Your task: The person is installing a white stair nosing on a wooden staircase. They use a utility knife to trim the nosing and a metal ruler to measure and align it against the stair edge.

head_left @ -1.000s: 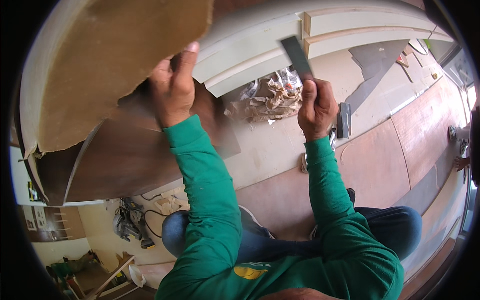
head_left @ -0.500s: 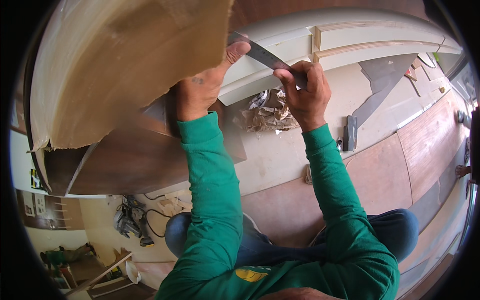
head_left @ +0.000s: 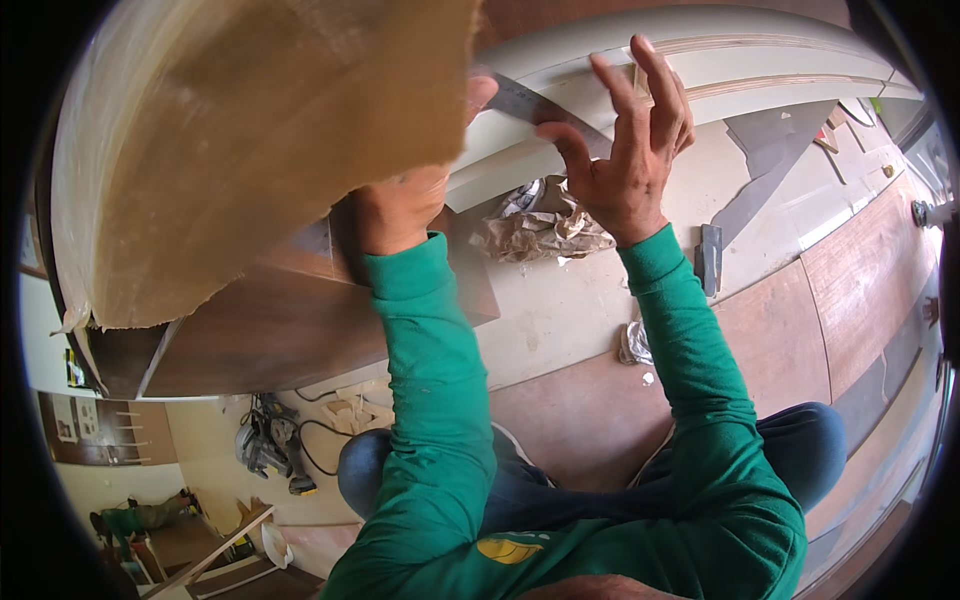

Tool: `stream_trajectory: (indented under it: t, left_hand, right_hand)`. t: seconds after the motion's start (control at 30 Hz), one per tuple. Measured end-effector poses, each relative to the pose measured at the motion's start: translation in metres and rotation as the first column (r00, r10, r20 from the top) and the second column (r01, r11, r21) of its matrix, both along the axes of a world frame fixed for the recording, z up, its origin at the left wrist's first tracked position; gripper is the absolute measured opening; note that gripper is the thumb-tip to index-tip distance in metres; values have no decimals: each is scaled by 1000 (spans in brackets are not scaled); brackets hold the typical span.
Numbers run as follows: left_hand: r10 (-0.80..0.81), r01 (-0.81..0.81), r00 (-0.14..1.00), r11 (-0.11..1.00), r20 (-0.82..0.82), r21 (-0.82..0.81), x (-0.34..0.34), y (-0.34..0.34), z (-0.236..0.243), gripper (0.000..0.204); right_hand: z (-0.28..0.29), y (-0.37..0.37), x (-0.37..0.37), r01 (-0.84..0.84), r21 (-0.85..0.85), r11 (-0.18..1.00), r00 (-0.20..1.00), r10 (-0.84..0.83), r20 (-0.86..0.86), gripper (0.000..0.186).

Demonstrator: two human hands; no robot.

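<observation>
A grey steel ruler (head_left: 528, 104) is held slantwise against the pale edge of a long panel. My left hand (head_left: 403, 208) grips its upper-left end; the thumb shows beside the strip, while brown paper hides the other fingers. Near the ruler's lower-right end, my right hand (head_left: 632, 165) is open, its fingers raised and spread. The right thumb passes in front of the ruler; whether it touches cannot be made out. The large brown paper sheet (head_left: 290, 130) hangs on the left over a dark brown wooden panel (head_left: 270, 335).
Crumpled paper (head_left: 545, 225) lies on the floor below my hands. Right of my right forearm sits a dark grey block (head_left: 708, 260). Brown boards (head_left: 770, 330) cover the floor at right. Corded power tools (head_left: 270, 445) lie at lower left, and a long pale ledge (head_left: 760, 75) runs across the back.
My right hand has let go of the ruler and opened, its fingers lifting. My left hand stays at the ruler. The brown paper reaches slightly lower and farther right in view.
</observation>
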State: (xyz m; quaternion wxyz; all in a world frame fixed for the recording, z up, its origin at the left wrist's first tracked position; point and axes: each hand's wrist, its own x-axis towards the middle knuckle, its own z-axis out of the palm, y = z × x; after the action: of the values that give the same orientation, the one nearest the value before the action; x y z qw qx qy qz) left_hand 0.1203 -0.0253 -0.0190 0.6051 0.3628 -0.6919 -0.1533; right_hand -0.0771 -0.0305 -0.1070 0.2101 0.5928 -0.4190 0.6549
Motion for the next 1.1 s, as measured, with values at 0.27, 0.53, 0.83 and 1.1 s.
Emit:
stream_trajectory:
  t: [0.27,0.53,0.83,1.1]
  left_hand:
    - [113,-120,984,992,136,46,1,2,5,40]
    - [-86,142,971,958,-224,248,-8,14,12,38]
    - [-15,71,976,965,-217,251,-5,17,9,26]
    - [-35,66,977,987,-209,148,-6,13,0,29]
  right_hand:
    - [7,4,5,4,173,985,984,27,-174,76]
    - [19,9,3,-43,212,976,979,84,-186,79]
    - [29,8,-5,-27,239,971,915,120,-386,70]
    - [22,5,-4,-74,215,974,957,130,-261,77]
